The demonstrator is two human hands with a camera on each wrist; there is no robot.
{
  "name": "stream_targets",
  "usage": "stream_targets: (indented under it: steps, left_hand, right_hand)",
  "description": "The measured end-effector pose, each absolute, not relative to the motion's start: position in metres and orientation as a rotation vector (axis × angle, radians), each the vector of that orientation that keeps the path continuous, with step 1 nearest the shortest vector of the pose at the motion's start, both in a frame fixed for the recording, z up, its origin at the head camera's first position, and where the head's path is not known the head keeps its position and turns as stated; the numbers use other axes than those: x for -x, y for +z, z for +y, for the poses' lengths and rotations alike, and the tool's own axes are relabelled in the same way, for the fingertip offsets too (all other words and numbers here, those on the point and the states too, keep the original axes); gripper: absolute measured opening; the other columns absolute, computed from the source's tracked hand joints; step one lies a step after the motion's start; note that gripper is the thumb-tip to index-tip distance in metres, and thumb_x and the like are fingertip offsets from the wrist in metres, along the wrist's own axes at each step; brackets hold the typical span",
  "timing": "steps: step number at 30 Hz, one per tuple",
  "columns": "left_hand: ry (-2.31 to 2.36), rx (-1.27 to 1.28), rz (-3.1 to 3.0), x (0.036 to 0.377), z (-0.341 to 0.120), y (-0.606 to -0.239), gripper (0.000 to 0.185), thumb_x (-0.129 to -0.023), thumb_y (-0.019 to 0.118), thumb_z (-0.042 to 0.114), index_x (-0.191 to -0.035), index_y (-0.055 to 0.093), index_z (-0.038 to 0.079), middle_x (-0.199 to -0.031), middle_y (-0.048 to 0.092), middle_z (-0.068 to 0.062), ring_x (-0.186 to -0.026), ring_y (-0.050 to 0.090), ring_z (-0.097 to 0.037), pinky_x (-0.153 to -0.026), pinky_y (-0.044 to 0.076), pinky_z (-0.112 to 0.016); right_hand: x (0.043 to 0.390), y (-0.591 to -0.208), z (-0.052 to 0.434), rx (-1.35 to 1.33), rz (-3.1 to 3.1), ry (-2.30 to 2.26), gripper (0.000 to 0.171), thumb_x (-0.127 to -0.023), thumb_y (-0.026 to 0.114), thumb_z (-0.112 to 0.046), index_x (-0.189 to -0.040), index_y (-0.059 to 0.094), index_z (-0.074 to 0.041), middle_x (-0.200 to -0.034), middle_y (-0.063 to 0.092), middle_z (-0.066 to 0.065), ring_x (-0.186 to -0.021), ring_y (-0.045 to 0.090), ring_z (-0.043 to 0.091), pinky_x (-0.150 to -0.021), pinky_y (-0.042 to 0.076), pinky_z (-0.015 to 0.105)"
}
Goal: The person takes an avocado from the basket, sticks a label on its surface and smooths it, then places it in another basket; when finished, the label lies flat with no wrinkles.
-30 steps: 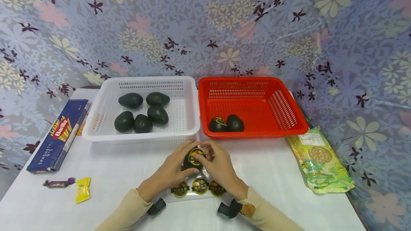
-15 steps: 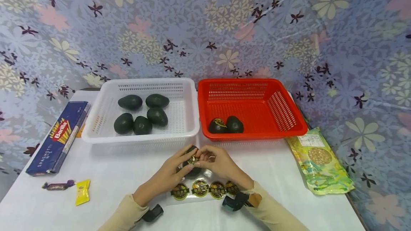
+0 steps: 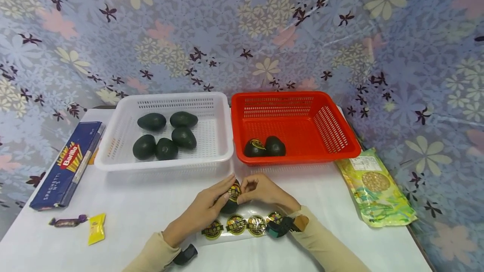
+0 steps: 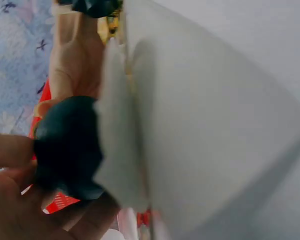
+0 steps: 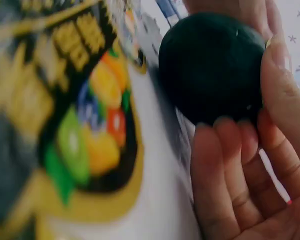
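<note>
Holds a dark green avocado (image 3: pixel 228 207) at lower centre of the head frame, with the left hand (image 3: pixel 202 211) bent round its left side. Touches its right side, by a black-and-gold sticker (image 3: pixel 234 192), with the curled right hand (image 3: pixel 266 192); cannot tell if gripping or only touching. Shows a clear sticker sheet (image 3: pixel 251 211) just below, at bottom centre. Includes five more avocados (image 3: pixel 183 138) in a white basket (image 3: pixel 164 165) at left of centre, and two (image 3: pixel 275 146) in a red basket (image 3: pixel 302 160) right of centre. Shows a spaghetti box (image 3: pixel 68 165) at far left, a yellow-green bag (image 3: pixel 378 192) at far right.
</note>
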State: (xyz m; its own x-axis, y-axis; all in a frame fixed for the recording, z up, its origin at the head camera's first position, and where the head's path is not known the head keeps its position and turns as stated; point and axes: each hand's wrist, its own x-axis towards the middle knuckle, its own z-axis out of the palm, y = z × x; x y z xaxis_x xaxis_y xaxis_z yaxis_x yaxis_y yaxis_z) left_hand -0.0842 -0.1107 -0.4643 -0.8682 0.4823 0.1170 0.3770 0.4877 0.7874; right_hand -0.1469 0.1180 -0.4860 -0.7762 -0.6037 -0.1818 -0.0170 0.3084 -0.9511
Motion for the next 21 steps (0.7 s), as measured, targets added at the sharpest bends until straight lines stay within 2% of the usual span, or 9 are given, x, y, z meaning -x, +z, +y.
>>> stream_targets:
  steps: [3, 7, 12, 15, 18, 21]
  left_hand:
    - [1.284, -0.719, 2.631, 0.082, -0.108, -0.464, 0.058, -0.103, 0.054, 0.027, -0.154, 0.037, 0.006, -0.163, 0.035, -0.008, -0.150, 0.036, -0.027, -0.121, 0.033, -0.051]
    - [1.364, -0.616, 2.614, 0.082, -0.107, -0.464, 0.059, -0.099, 0.062, 0.028, -0.151, 0.044, 0.008, -0.161, 0.038, -0.011, -0.148, 0.038, -0.032, -0.120, 0.033, -0.055]
    - [1.500, -0.549, 2.483, 0.083, -0.109, -0.465, 0.054, -0.096, 0.066, 0.026, -0.147, 0.053, 0.014, -0.157, 0.041, -0.021, -0.145, 0.041, -0.044, -0.116, 0.034, -0.065]
    - [1.518, -0.534, 2.454, 0.083, -0.111, -0.466, 0.054, -0.095, 0.067, 0.028, -0.147, 0.053, 0.018, -0.157, 0.041, -0.021, -0.145, 0.040, -0.043, -0.116, 0.033, -0.065]
    - [1.525, -0.537, 2.453, 0.084, -0.114, -0.468, 0.054, -0.096, 0.067, 0.030, -0.147, 0.053, 0.021, -0.158, 0.041, -0.019, -0.145, 0.040, -0.042, -0.117, 0.033, -0.064]
    - [1.521, -0.567, 2.455, 0.084, -0.115, -0.471, 0.052, -0.098, 0.064, 0.032, -0.147, 0.052, 0.022, -0.157, 0.042, -0.019, -0.145, 0.041, -0.041, -0.113, 0.039, -0.064]
  right_hand:
    - [0.148, -0.485, 0.120, 0.537, 2.051, -1.484, 0.019, -0.081, 0.083, -0.014, -0.086, 0.071, -0.001, -0.075, 0.068, -0.009, -0.071, 0.059, 0.004, -0.068, 0.050, 0.018]
    - [0.143, -0.474, 0.123, 0.603, 2.137, -1.418, 0.013, -0.086, 0.080, -0.019, -0.090, 0.075, -0.009, -0.083, 0.073, -0.003, -0.079, 0.064, 0.007, -0.076, 0.054, 0.021]
    - [0.131, -0.425, 0.159, 0.785, 2.441, -1.234, 0.008, -0.091, 0.074, -0.021, -0.098, 0.077, -0.017, -0.094, 0.076, -0.003, -0.087, 0.066, 0.001, -0.082, 0.057, 0.022]
    - [0.131, -0.392, 0.198, 0.704, 2.646, -1.265, 0.010, -0.092, 0.074, -0.018, -0.100, 0.077, -0.015, -0.096, 0.077, 0.001, -0.085, 0.069, 0.004, -0.077, 0.058, 0.023]
    - [0.140, -0.373, 0.239, 0.493, 2.936, -1.221, 0.017, -0.093, 0.072, -0.021, -0.106, 0.075, -0.011, -0.107, 0.074, 0.010, -0.094, 0.069, 0.016, -0.080, 0.056, 0.026]
    - [0.151, -0.371, 0.276, 0.191, 3.175, -0.985, 0.037, -0.099, 0.064, -0.028, -0.122, 0.065, 0.002, -0.128, 0.060, 0.027, -0.117, 0.056, 0.042, -0.095, 0.049, 0.048]
